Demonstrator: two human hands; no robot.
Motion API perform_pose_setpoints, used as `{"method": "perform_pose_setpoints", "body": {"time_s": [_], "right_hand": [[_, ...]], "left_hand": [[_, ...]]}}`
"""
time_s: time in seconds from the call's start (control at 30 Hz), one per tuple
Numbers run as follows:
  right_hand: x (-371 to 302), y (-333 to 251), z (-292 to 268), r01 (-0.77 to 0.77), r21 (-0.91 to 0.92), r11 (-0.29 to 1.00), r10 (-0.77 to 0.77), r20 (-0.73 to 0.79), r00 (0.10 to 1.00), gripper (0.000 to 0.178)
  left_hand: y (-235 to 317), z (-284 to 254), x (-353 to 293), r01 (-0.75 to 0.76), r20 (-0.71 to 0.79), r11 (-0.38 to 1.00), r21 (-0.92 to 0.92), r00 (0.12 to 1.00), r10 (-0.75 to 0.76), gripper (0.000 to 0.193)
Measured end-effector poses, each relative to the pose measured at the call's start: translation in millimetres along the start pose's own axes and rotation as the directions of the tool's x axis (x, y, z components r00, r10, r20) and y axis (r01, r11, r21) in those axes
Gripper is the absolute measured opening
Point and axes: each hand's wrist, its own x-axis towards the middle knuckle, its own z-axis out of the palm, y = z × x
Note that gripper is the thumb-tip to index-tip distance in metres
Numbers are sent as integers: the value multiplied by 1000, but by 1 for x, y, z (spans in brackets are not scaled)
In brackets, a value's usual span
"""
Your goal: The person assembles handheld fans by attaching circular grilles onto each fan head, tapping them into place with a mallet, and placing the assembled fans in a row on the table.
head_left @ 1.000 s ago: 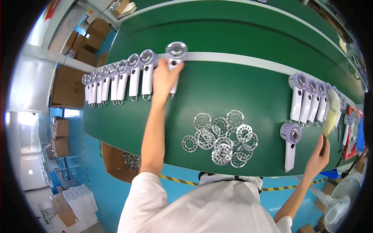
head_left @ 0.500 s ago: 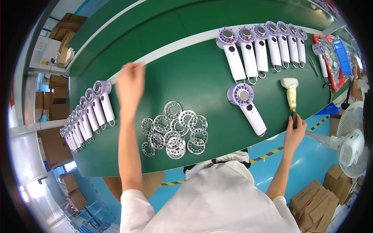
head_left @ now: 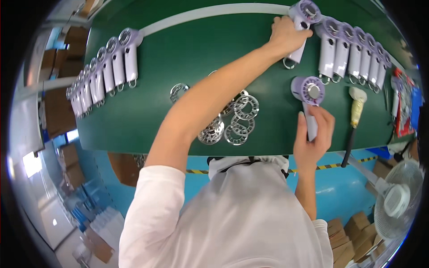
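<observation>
My left hand (head_left: 286, 35) reaches across to the far right, fingers wrapped round the handle of a white and lilac handheld fan (head_left: 296, 54) at the left end of the right-hand row. Closer in, a second handheld fan (head_left: 308, 90) has its round head pointing away from me. My right hand (head_left: 315, 138) grips that one by its white handle. To its right lies a mallet (head_left: 356, 107) with a wrapped yellowish head and dark handle. Several silver slotted rings (head_left: 246, 107) lie loosely piled at mid-table, partly hidden under my left forearm.
More fans stand in a right-hand row (head_left: 342, 56) and a left-hand row (head_left: 106, 73) on the green table (head_left: 154, 105). At the right end are tweezers (head_left: 387, 98) and a red tray (head_left: 403, 127) of parts. A white floor fan (head_left: 397, 200) stands beyond the table's edge.
My left hand has swung from the left side to the right-hand row and taken hold of a fan. My right hand has let go of the mallet and grasped the nearer fan. The view has shifted.
</observation>
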Motion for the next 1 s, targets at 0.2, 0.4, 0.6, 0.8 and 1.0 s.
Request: {"method": "perform_pose_setpoints", "body": {"time_s": [0.2,0.4,0.6,0.8,1.0], "right_hand": [[-4,-27,61,-177,22,984,141,514,846,34],[29,-15,63,-589,105,801,370,687,625,18],[73,-27,59,-762,267,590,381,740,555,24],[105,-36,61,-675,465,573,345,610,714,46],[146,-61,69,-537,635,555,352,406,843,34]], "left_hand": [[38,-122,-36,87,103,880,-466,994,-44,34],[28,-194,-82,84,80,851,-519,996,-50,30],[5,-204,-98,2,81,870,-493,996,44,47],[9,-202,-103,55,205,838,-543,976,69,41],[20,-210,-115,58,209,826,-561,975,73,42]]}}
